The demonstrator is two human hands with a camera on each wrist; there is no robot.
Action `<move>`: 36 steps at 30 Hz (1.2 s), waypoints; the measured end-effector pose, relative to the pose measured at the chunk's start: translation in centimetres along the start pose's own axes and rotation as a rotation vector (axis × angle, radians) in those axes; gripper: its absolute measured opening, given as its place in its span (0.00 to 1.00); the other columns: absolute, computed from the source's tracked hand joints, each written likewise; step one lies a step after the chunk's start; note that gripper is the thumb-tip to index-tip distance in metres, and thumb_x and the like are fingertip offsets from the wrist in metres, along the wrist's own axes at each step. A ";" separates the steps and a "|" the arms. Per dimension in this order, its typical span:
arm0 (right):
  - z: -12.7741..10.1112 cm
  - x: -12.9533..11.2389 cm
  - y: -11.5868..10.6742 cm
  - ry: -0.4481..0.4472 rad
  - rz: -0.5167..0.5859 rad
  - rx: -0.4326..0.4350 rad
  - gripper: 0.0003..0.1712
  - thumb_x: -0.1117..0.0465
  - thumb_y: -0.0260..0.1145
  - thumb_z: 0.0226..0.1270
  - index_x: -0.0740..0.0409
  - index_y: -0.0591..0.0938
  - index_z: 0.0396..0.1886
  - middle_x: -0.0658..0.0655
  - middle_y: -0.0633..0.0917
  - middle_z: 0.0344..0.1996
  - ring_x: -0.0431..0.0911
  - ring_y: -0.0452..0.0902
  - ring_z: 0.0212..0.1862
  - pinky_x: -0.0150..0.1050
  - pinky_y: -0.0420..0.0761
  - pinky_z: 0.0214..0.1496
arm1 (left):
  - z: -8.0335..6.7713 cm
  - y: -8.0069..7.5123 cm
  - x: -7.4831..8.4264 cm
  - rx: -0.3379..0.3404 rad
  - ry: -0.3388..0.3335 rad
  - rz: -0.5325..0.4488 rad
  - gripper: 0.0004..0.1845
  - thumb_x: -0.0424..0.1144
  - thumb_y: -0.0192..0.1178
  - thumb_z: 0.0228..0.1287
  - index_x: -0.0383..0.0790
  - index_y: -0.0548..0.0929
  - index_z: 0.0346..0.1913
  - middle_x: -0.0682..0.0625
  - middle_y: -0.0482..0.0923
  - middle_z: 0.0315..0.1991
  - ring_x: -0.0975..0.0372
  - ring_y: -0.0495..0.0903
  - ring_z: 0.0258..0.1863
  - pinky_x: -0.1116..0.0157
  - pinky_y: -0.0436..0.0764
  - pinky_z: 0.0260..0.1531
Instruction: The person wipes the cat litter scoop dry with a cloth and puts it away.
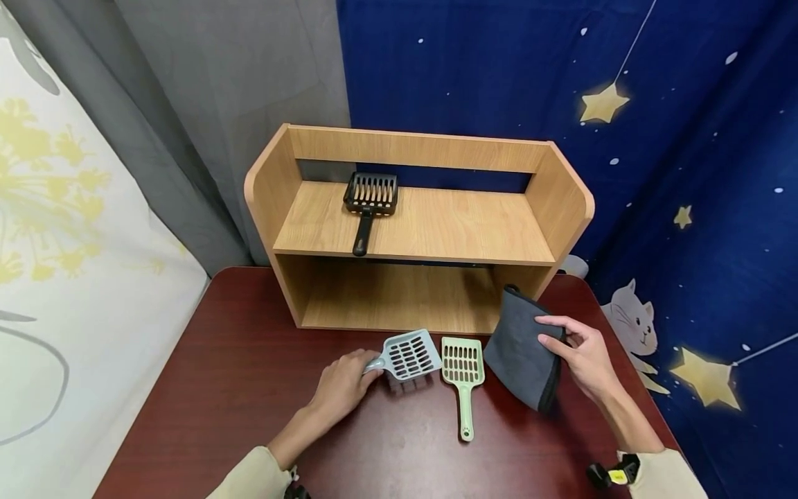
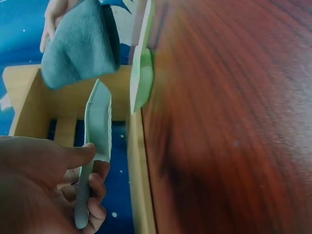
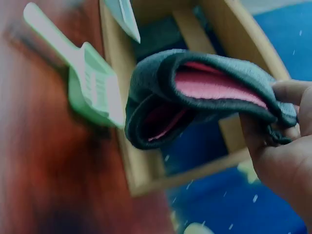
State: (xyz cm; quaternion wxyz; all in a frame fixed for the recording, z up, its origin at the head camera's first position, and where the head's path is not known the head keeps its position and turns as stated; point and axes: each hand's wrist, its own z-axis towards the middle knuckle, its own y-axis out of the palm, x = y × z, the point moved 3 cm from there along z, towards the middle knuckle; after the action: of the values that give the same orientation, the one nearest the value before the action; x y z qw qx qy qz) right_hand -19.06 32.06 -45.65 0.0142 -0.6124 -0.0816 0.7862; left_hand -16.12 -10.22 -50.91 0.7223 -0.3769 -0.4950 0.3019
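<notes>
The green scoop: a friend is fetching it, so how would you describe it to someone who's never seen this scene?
A wooden shelf stands on a dark red table. On the tabletop just in front lies the green scoop, its handle pointing away from the shelf. Its colour sets it apart from the pale blue scoop in the left hand and the black scoop on the upper level.

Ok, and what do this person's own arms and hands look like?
The left sleeve and right sleeve are pale beige. The left hand and right hand wear no gloves. The right wrist has a black band with a yellow label; a dark item at the left wrist is partly cut off.
</notes>
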 end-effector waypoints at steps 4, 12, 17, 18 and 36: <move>0.3 -2.2 2.1 -0.081 -0.111 0.022 0.18 0.75 0.71 0.69 0.71 0.85 0.58 0.48 0.88 0.50 0.38 0.84 0.47 0.29 0.84 0.46 | 0.4 -0.4 1.0 0.002 0.020 -0.011 0.12 0.38 0.73 0.67 0.42 0.89 0.52 0.51 0.86 0.39 0.56 0.85 0.33 0.53 0.81 0.27; 1.4 -4.3 7.6 -0.154 -0.235 -0.014 0.16 0.70 0.74 0.69 0.59 0.90 0.55 0.60 0.90 0.51 0.37 0.86 0.46 0.30 0.85 0.45 | 1.2 -0.6 2.8 0.011 0.073 -0.030 0.11 0.37 0.75 0.65 0.41 0.90 0.49 0.52 0.85 0.38 0.58 0.86 0.36 0.52 0.83 0.31; 1.7 -4.3 11.7 -0.124 -0.385 -0.057 0.19 0.70 0.76 0.65 0.51 0.92 0.53 0.57 0.91 0.49 0.38 0.85 0.43 0.30 0.82 0.40 | 1.3 -0.5 4.0 0.040 0.120 -0.043 0.12 0.38 0.75 0.64 0.41 0.90 0.49 0.53 0.86 0.38 0.58 0.87 0.36 0.52 0.83 0.32; 1.7 -4.3 12.6 -0.113 -0.428 -0.072 0.20 0.71 0.76 0.63 0.49 0.92 0.53 0.56 0.92 0.48 0.37 0.83 0.40 0.31 0.81 0.38 | 1.3 -0.5 4.2 0.046 0.128 -0.039 0.12 0.38 0.75 0.64 0.41 0.90 0.49 0.53 0.86 0.38 0.58 0.87 0.36 0.53 0.84 0.33; 1.4 -2.6 15.3 -0.108 -0.618 -0.099 0.22 0.71 0.74 0.59 0.48 0.92 0.51 0.52 0.92 0.41 0.37 0.66 0.24 0.33 0.69 0.27 | 1.4 -0.5 5.2 0.060 0.147 -0.021 0.13 0.40 0.75 0.64 0.43 0.91 0.50 0.54 0.87 0.39 0.60 0.86 0.34 0.56 0.83 0.30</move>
State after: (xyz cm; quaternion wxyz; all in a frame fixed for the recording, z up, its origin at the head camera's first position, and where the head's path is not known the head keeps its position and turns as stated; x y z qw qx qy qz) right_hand -18.55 16.45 -45.02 0.2182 -0.5160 -0.3024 0.7712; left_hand -15.71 -5.90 -47.61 0.7708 -0.3713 -0.4351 0.2805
